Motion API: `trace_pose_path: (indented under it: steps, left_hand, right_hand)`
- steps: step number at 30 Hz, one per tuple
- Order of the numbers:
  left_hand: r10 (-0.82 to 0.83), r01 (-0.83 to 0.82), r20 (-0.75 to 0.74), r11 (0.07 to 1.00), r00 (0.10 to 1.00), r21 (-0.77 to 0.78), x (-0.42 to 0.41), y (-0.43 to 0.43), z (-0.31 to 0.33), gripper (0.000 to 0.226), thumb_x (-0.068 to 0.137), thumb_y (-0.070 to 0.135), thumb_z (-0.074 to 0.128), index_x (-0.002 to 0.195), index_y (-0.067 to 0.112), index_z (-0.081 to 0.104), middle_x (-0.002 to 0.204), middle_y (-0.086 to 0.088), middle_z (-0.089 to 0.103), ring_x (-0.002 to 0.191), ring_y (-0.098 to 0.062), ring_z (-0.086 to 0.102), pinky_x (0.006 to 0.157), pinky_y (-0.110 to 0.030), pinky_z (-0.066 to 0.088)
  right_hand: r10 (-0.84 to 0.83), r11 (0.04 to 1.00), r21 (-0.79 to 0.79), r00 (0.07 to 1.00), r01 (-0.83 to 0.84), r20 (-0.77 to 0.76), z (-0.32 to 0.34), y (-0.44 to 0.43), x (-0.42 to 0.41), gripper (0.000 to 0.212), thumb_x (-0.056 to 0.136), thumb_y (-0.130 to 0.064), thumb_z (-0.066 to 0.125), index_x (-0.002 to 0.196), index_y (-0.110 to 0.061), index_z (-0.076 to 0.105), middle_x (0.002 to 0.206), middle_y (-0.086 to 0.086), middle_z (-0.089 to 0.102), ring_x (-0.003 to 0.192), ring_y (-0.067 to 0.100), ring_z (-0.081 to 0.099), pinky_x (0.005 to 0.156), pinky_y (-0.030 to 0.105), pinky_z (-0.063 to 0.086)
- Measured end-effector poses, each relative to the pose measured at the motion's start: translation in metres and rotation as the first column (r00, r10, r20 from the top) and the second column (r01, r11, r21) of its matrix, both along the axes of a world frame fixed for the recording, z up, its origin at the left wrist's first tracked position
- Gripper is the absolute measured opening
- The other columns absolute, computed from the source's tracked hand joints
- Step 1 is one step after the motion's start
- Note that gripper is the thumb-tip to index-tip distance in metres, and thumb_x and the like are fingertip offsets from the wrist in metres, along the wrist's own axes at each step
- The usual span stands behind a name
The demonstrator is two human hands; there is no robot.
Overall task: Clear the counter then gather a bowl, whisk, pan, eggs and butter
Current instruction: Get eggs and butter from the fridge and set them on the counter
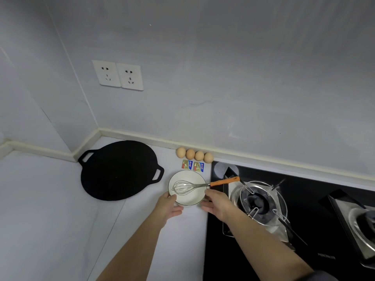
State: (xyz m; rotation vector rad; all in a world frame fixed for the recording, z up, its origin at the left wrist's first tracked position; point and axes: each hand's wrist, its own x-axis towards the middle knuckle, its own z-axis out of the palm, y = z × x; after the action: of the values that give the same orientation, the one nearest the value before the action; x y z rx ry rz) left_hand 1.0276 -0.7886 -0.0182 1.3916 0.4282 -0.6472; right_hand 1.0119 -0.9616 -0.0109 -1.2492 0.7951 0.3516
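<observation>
A white bowl (190, 199) stands on the pale counter beside the stove. Across it lies a wire whisk (188, 187), its orange handle pointing right over the stove edge. My left hand (167, 207) grips the bowl's near left rim; my right hand (216, 203) holds its right rim. Behind the bowl lie two small butter packets (192, 165), and several eggs (194, 155) sit in a row against the wall trim. A flat black pan (119, 169) with two loop handles rests on the counter to the left.
A black glass gas stove (304, 199) with two burners and metal pot supports fills the right side, its edge touching the bowl's area. Two wall sockets (119, 76) are mounted above the counter. The counter (50, 209) turns a corner at the left.
</observation>
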Motion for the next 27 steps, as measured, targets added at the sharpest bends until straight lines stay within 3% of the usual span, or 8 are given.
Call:
trace_pose_path:
  steps: [8, 12, 14, 15, 17, 19, 23, 27]
  left_hand:
    - [-0.003, 0.003, 0.007, 0.999, 1.0, 0.034, -0.01, 0.0, 0.003, 0.031, 0.097, 0.006, 0.036, 0.125, 0.002, 0.05, 0.122, -0.022, 0.057, 0.08, -0.031, 0.067, 0.07, -0.032, 0.056]
    - [-0.029, 0.029, -0.003, 0.998, 1.0, 0.056, -0.009, 0.001, 0.005, 0.027, 0.099, 0.01, 0.037, 0.12, 0.002, 0.051, 0.115, -0.019, 0.057, 0.083, -0.033, 0.066, 0.073, -0.035, 0.054]
    - [-0.027, 0.018, 0.051, 0.984, 0.998, 0.177, -0.009, 0.003, 0.005, 0.022, 0.1, 0.017, 0.038, 0.108, 0.006, 0.055, 0.106, -0.014, 0.058, 0.085, -0.031, 0.063, 0.072, -0.036, 0.053]
    - [-0.038, -0.012, 0.138, 0.938, 0.99, 0.347, -0.009, 0.007, 0.002, 0.021, 0.1, 0.019, 0.038, 0.098, 0.008, 0.056, 0.099, -0.012, 0.057, 0.087, -0.03, 0.06, 0.074, -0.037, 0.051]
    - [-0.239, -0.077, 0.298, 0.648, 0.924, 0.757, -0.009, 0.022, -0.006, 0.021, 0.098, 0.018, 0.039, 0.096, 0.008, 0.057, 0.102, -0.011, 0.054, 0.102, -0.03, 0.054, 0.086, -0.038, 0.045]
    - [-0.461, -0.044, 0.195, 0.319, 0.866, 0.947, -0.008, 0.044, -0.015, 0.035, 0.098, 0.024, 0.038, 0.129, 0.01, 0.048, 0.137, -0.011, 0.042, 0.13, -0.026, 0.038, 0.1, -0.037, 0.037]
    - [-0.608, 0.274, -0.226, -0.013, 0.761, 0.962, -0.002, 0.081, -0.027, 0.061, 0.101, 0.036, 0.024, 0.151, 0.009, 0.002, 0.159, -0.013, -0.006, 0.146, -0.03, -0.002, 0.116, -0.046, 0.017]
    - [-0.682, 0.265, -0.277, -0.126, 0.676, 0.956, 0.001, 0.099, -0.039, 0.062, 0.102, 0.037, 0.019, 0.15, 0.006, -0.005, 0.157, -0.016, -0.015, 0.146, -0.032, -0.006, 0.117, -0.043, 0.013]
  right_hand:
    - [-0.076, 0.995, -0.055, 0.997, 0.078, 0.033, -0.011, 0.009, -0.008, 0.007, 0.092, -0.001, 0.055, 0.092, -0.006, 0.06, 0.085, 0.014, 0.065, 0.068, 0.022, 0.064, 0.061, 0.028, 0.056]
    - [-0.105, 0.992, -0.058, 0.993, 0.108, 0.053, -0.017, 0.012, -0.014, 0.009, 0.091, 0.001, 0.055, 0.086, -0.005, 0.059, 0.096, 0.02, 0.066, 0.071, 0.023, 0.066, 0.067, 0.03, 0.058]
    - [-0.109, 0.993, -0.033, 0.993, 0.11, 0.041, -0.017, 0.012, -0.015, 0.008, 0.091, -0.001, 0.056, 0.087, -0.006, 0.058, 0.095, 0.019, 0.066, 0.073, 0.024, 0.066, 0.07, 0.032, 0.058]
    - [-0.103, 0.994, -0.022, 0.994, 0.104, 0.031, -0.017, 0.011, -0.015, 0.007, 0.091, -0.002, 0.056, 0.087, -0.007, 0.058, 0.092, 0.017, 0.065, 0.073, 0.024, 0.066, 0.068, 0.031, 0.058]
    - [-0.08, 0.997, -0.013, 0.997, 0.08, 0.011, -0.015, 0.011, -0.016, 0.005, 0.092, -0.004, 0.057, 0.089, -0.008, 0.057, 0.088, 0.015, 0.064, 0.071, 0.023, 0.065, 0.06, 0.027, 0.058]
    - [-0.057, 0.998, -0.009, 0.998, 0.057, -0.006, -0.013, 0.013, -0.017, 0.0, 0.092, -0.007, 0.057, 0.092, -0.007, 0.058, 0.087, 0.015, 0.063, 0.071, 0.022, 0.065, 0.055, 0.025, 0.058]
    - [-0.071, 0.997, 0.003, 0.997, 0.071, -0.014, -0.011, 0.018, -0.021, 0.01, 0.094, -0.01, 0.057, 0.102, -0.004, 0.056, 0.086, 0.014, 0.062, 0.072, 0.021, 0.064, 0.058, 0.026, 0.058]
    - [-0.103, 0.995, 0.008, 0.995, 0.103, 0.001, -0.008, 0.025, -0.025, 0.012, 0.095, -0.01, 0.055, 0.104, -0.002, 0.057, 0.087, 0.014, 0.063, 0.074, 0.023, 0.065, 0.064, 0.031, 0.058]
